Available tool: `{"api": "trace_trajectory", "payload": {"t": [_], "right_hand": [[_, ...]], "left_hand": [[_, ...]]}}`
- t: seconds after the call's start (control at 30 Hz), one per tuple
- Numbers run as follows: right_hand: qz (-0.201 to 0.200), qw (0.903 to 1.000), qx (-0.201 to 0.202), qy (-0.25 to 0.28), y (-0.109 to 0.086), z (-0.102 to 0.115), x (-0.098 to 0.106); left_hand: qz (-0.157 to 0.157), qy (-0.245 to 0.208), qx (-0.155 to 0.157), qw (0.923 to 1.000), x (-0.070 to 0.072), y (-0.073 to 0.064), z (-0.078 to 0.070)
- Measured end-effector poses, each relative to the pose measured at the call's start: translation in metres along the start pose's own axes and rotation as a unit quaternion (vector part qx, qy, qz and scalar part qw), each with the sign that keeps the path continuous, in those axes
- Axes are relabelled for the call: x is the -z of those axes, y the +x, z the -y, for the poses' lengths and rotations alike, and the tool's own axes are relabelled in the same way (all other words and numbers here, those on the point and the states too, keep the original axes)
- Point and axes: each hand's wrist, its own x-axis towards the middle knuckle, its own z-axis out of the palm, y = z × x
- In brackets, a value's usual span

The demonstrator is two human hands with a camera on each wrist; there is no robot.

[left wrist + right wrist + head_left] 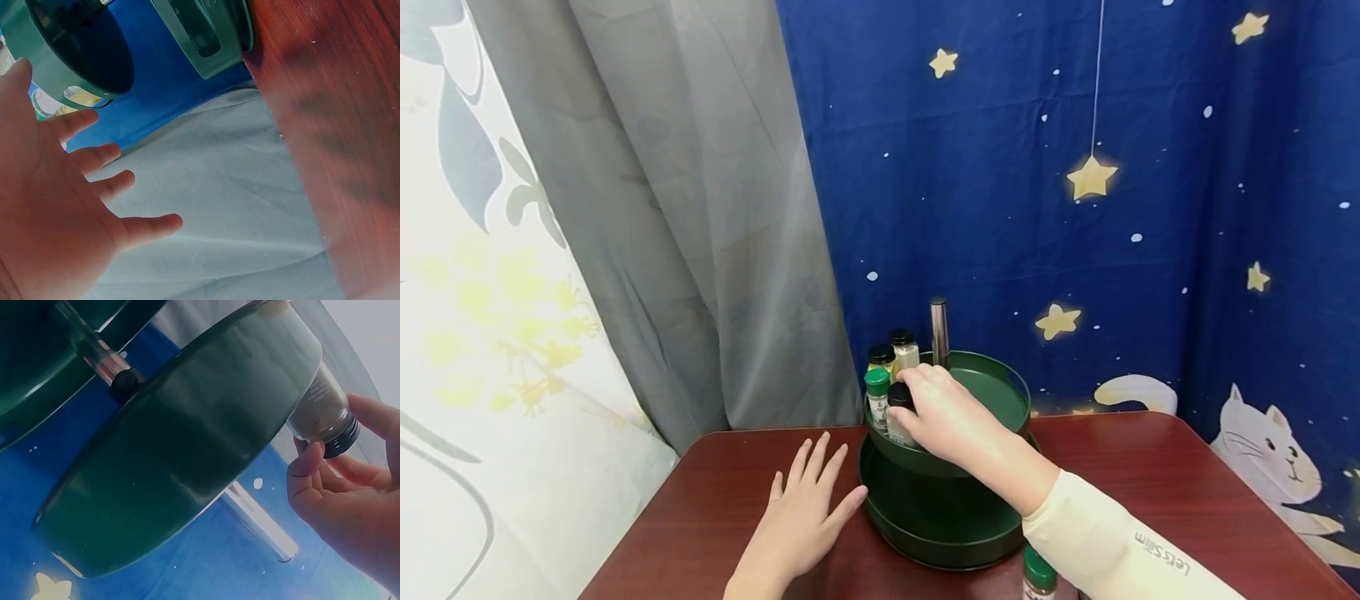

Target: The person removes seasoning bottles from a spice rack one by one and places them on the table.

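Note:
A dark green two-tier round rack [996, 387] stands on the table with a metal post [939, 333] rising from its top tray. My right hand [951, 421] reaches over the upper rim and pinches a black-capped spice jar [901, 397] by its cap; the right wrist view shows the jar [322, 409] within the tray's rim. Beside it stand a green-capped jar [877, 396] and two more black-lidded jars [904, 346]. My left hand [797, 521] is spread with straight fingers left of the lower tray [947, 521], its thumb tip near that rim.
Another green-capped jar [1040, 573] is at the table's front, below the right forearm and partly cut off. The red-brown wooden table [722, 492] ends at the back against a grey curtain [760, 292] and a blue star-patterned curtain [970, 183].

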Motion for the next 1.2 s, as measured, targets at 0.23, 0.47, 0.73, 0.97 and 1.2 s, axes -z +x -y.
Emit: {"api": "trace_trajectory", "payload": {"t": [0.23, 0.47, 0.73, 0.97, 1.2], "right_hand": [[-0.007, 0.9999, 0.007, 0.004, -0.003, -0.001, 0.001], [-0.015, 0.9997, 0.018, -0.005, -0.005, -0.005, 0.003], [-0.03, 0.9988, 0.033, -0.017, -0.008, -0.005, 0.008], [-0.05, 0.9965, 0.061, -0.027, -0.009, -0.002, 0.017], [-0.061, 0.9954, 0.069, -0.023, -0.017, 0.006, 0.034]], "left_hand": [[-0.005, 0.0, -0.002, 1.0, 0.001, 0.0, 0.0], [-0.006, 0.0, -0.001, 1.0, 0.001, -0.001, 0.001], [-0.007, -0.001, -0.001, 1.0, 0.001, -0.002, 0.001], [-0.009, 0.001, 0.001, 1.0, 0.004, -0.002, 0.0], [-0.013, 0.001, -0.001, 0.9999, 0.005, -0.003, 0.0]]}}
